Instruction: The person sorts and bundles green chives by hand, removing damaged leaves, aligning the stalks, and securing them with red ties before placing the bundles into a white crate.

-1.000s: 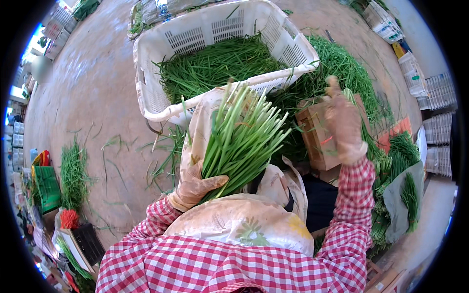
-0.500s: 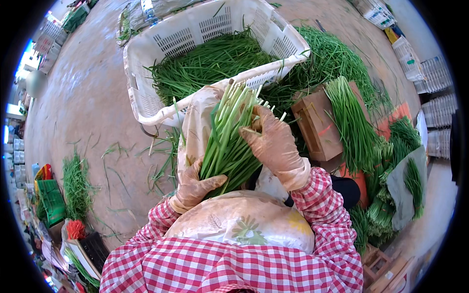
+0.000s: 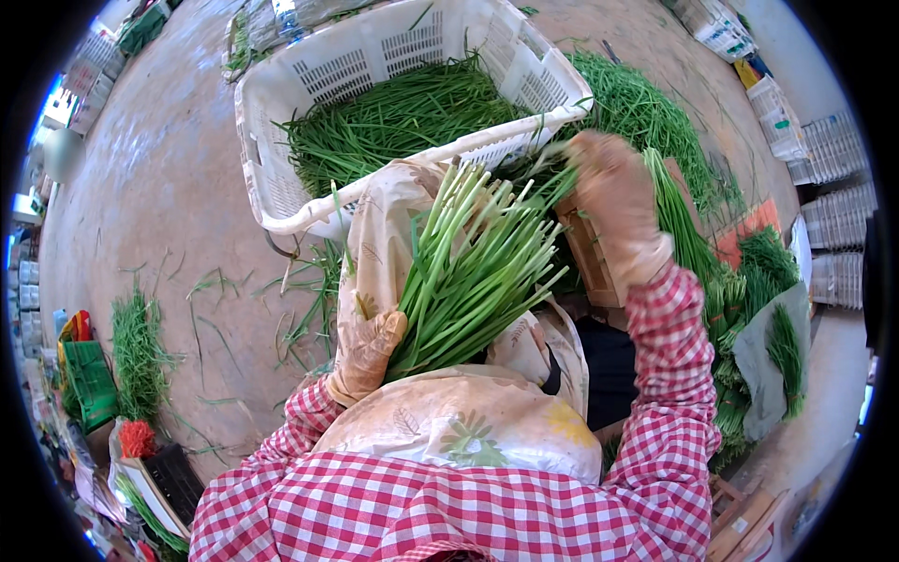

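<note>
A thick bunch of chives (image 3: pixel 473 272) lies over my lap, its pale cut ends pointing up and away. Around the lower left side of it my left hand (image 3: pixel 375 351), in a soiled glove, is closed with the thumb on top. My right hand (image 3: pixel 613 201), gloved too and smeared by motion, is apart from the bunch, up at the right. A few blurred loose chive strands (image 3: pixel 554 180) trail from its fingers. Beyond the bunch stands a white plastic crate (image 3: pixel 253 155) with loose chives (image 3: pixel 403 117) in it.
Right of the crate is a heap of loose chives (image 3: pixel 646 108). A wooden box (image 3: pixel 585 248) with a chive bundle (image 3: pixel 670 211) on it stands below my right hand. More tied bundles (image 3: pixel 735 403) lie at the far right. Left on the floor are chive scraps (image 3: pixel 140 351) and a green container (image 3: pixel 92 386).
My right hand has left the bunch and swung up and to the right with a few strands. The bunch has fanned out to the right in my left hand.
</note>
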A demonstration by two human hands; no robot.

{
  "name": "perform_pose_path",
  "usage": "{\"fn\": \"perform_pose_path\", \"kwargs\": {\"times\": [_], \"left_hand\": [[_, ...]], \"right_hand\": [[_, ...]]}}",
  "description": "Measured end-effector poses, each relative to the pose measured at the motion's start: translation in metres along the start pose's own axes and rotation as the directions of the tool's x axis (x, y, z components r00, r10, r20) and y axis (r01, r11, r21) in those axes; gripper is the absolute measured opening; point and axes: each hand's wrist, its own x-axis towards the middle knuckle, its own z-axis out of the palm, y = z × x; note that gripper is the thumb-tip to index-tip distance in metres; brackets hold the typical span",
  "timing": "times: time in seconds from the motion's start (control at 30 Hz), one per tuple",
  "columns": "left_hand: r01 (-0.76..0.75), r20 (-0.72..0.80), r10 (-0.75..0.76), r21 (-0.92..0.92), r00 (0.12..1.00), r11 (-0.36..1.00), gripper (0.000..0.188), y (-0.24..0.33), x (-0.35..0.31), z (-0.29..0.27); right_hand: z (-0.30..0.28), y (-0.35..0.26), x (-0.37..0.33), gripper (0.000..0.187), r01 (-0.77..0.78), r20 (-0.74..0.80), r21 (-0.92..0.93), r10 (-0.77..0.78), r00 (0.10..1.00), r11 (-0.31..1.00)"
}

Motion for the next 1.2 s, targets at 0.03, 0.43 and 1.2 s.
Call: {"fn": "perform_pose_path", "kwargs": {"times": [0.03,0.43,1.2], "left_hand": [[-0.045,-0.056,0.045,-0.006,0.997,0.999,0.042,-0.005,-0.001,-0.001],[0.204,0.061,-0.195,-0.242,0.979,0.949,0.039,0.042,-0.001,0.030],[0.070,0.166,-0.072,0.018,0.984,0.997,0.033,0.040,-0.004,0.032]], "right_hand": [[-0.008,0.012,0.015,0.015,-0.015,-0.040,-0.103,0.011,0.999,0.995],[-0.025,-0.070,-0.008,0.023,-0.153,0.281,0.580,-0.020,0.959,0.800],[-0.011,-0.160,-0.082,0.037,-0.322,0.491,0.856,-0.440,0.752,0.404]]}}
